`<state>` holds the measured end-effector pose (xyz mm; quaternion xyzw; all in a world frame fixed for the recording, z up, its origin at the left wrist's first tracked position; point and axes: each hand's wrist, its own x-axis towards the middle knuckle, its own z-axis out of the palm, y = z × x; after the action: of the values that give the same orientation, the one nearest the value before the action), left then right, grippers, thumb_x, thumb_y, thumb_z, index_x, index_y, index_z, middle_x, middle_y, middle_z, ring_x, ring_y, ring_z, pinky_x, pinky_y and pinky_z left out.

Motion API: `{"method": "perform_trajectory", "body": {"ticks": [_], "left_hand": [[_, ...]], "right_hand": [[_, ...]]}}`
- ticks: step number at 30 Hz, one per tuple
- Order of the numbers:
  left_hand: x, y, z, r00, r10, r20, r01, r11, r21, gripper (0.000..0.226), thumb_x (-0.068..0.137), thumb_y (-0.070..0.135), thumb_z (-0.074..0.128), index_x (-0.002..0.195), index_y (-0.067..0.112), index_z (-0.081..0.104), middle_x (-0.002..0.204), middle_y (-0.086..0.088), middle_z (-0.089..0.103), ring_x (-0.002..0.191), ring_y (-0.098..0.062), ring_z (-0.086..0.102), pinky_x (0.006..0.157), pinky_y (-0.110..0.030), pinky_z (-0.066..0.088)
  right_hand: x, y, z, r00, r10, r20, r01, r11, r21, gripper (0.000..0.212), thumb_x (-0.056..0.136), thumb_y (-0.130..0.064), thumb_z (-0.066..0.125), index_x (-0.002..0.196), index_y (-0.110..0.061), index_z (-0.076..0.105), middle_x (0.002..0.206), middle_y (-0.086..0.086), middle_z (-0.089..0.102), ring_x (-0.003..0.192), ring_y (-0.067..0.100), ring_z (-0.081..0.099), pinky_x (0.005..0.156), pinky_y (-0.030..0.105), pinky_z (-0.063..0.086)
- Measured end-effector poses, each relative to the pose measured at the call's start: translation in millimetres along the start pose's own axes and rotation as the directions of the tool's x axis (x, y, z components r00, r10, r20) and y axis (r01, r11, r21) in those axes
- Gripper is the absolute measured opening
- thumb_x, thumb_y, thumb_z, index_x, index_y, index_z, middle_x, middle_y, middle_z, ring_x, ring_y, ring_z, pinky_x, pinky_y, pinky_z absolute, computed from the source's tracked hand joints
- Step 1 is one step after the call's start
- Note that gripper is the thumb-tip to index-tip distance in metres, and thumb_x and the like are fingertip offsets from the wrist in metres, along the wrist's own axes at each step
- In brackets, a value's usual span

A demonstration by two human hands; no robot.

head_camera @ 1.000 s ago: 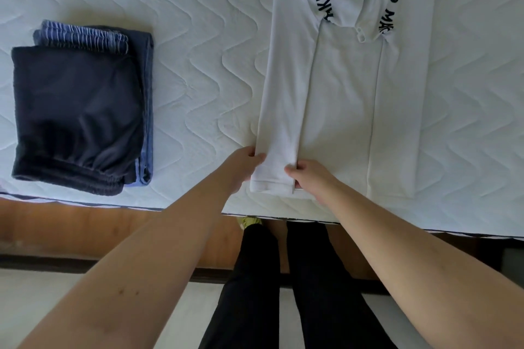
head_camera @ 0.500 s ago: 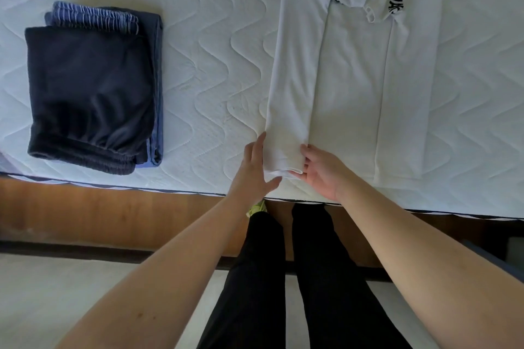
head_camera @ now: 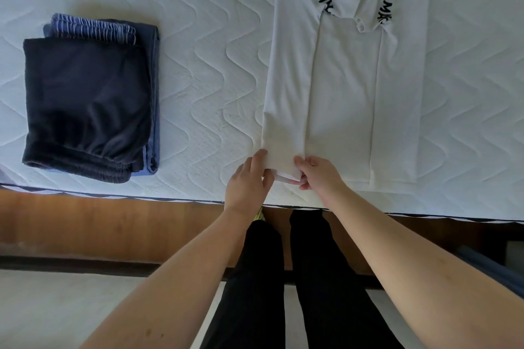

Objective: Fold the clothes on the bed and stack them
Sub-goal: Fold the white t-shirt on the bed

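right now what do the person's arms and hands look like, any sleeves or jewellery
Both forearms are bare as far up as the frame shows: no sleeves in view. The left hand and right hand wear no gloves, and no rings, watch or bracelets show. Below the arms, the legs are in black trousers.

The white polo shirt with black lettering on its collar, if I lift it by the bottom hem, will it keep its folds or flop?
The white polo shirt with black lettering on its collar likely flops: it lies as thin, soft cloth. Its side panels are only laid inward, so they would probably fall open. The left hand and right hand pinch one hem corner; the rest would probably sag.
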<state>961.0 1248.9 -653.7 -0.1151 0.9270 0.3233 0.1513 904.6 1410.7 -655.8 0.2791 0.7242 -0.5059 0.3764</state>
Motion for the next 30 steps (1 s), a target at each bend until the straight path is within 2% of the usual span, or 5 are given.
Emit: {"method": "perform_trajectory", "body": {"ticks": [9, 20, 23, 27, 30], "left_hand": [[-4.7, -7.6, 4.7, 0.997, 0.07, 0.039, -0.078, 0.958, 0.277, 0.049, 0.087, 0.004, 0.06, 0.136, 0.009, 0.051, 0.092, -0.009, 0.062, 0.072, -0.028, 0.059, 0.069, -0.043, 0.051], [-5.2, -13.9, 8.8, 0.976, 0.217, 0.038, -0.213, 0.89, 0.402, 0.06, 0.068, -0.003, 0.075, 0.126, 0.006, 0.062, 0.074, -0.009, 0.055, 0.049, -0.024, 0.049, 0.048, -0.037, 0.047], [-7.0, -17.1, 12.5, 0.975, 0.179, 0.134, -0.222, 0.848, 0.482, 0.072, 0.071, -0.001, 0.073, 0.138, 0.013, 0.053, 0.083, -0.008, 0.056, 0.054, -0.021, 0.046, 0.053, -0.034, 0.045], [3.1, -21.0, 15.6, 0.942, 0.096, 0.322, -0.277, 0.763, 0.584, 0.07, 0.091, 0.014, 0.048, 0.154, 0.023, 0.019, 0.106, -0.001, 0.053, 0.076, -0.017, 0.043, 0.068, -0.029, 0.034], [9.1, -19.5, 9.4, 0.928, 0.138, 0.346, -0.322, 0.765, 0.558, 0.06, 0.094, 0.035, 0.036, 0.151, 0.02, 0.03, 0.107, 0.001, 0.059, 0.092, -0.02, 0.054, 0.07, -0.032, 0.038]], "right_hand": [[-4.7, 1.8, -6.7, 0.994, 0.023, 0.106, -0.041, 0.985, 0.17, 0.015, 0.094, -0.02, 0.065, 0.087, -0.008, 0.059, 0.065, 0.001, 0.061, 0.064, 0.015, 0.072, 0.05, 0.019, 0.051], [-0.7, 7.4, -6.3, 0.998, -0.066, -0.024, 0.06, 0.976, -0.21, 0.022, 0.09, -0.027, 0.06, 0.077, -0.009, 0.058, 0.059, 0.001, 0.07, 0.048, 0.011, 0.066, 0.046, 0.02, 0.05], [2.0, 11.0, -7.7, 0.997, -0.045, -0.055, 0.027, 0.957, -0.289, 0.022, 0.09, -0.028, 0.059, 0.076, -0.011, 0.058, 0.059, 0.001, 0.07, 0.047, 0.011, 0.066, 0.051, 0.026, 0.052], [3.5, 15.8, -6.5, 0.999, -0.011, -0.047, -0.011, 0.898, -0.439, 0.025, 0.09, -0.034, 0.058, 0.07, -0.018, 0.055, 0.057, 0.0, 0.067, 0.044, 0.011, 0.062, 0.058, 0.03, 0.053], [4.5, 11.9, -5.7, 0.995, -0.034, -0.091, -0.023, 0.826, -0.563, 0.033, 0.086, -0.044, 0.058, 0.063, -0.022, 0.052, 0.055, -0.001, 0.063, 0.054, 0.018, 0.064, 0.054, 0.027, 0.046]]}}
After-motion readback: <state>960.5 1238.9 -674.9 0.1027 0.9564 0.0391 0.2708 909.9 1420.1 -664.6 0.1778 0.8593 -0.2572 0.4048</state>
